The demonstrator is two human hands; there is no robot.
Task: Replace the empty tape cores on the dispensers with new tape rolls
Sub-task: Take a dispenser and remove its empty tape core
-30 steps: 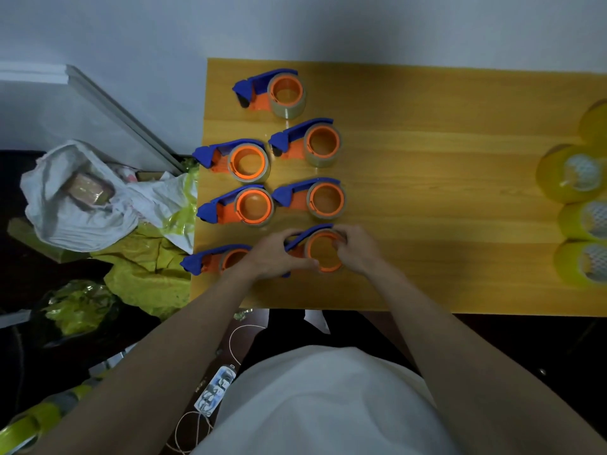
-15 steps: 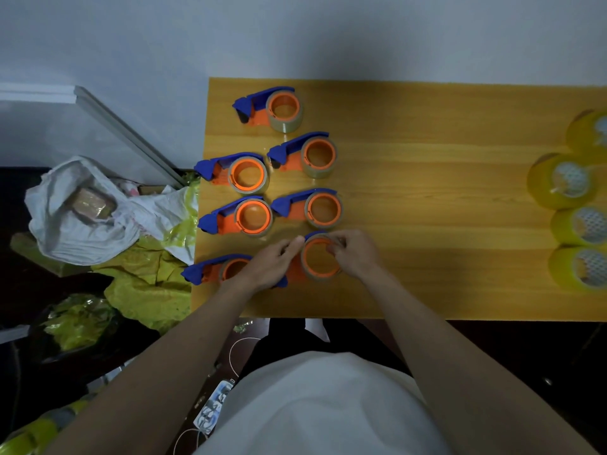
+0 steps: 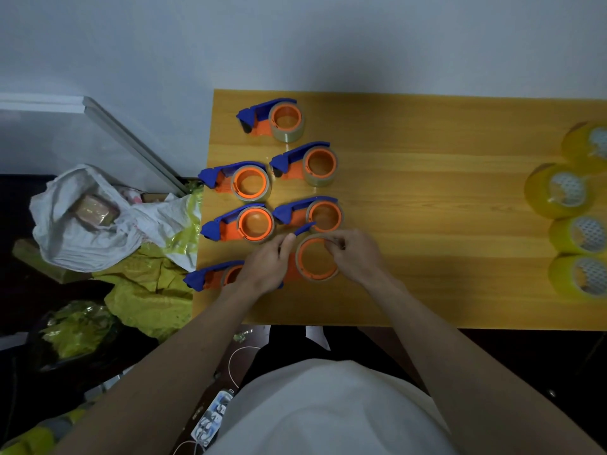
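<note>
While gripping the nearest dispenser [image 3: 289,269] with curled left hand [image 3: 266,267], pinches rim of its tape core [image 3: 316,257] with right hand [image 3: 356,257] fingertips.

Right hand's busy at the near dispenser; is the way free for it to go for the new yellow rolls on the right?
Probably yes: bare table lies between the right hand and the yellow rolls, once it releases the core.

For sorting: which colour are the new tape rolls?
Yellow new tape rolls, seen in head view.
</note>
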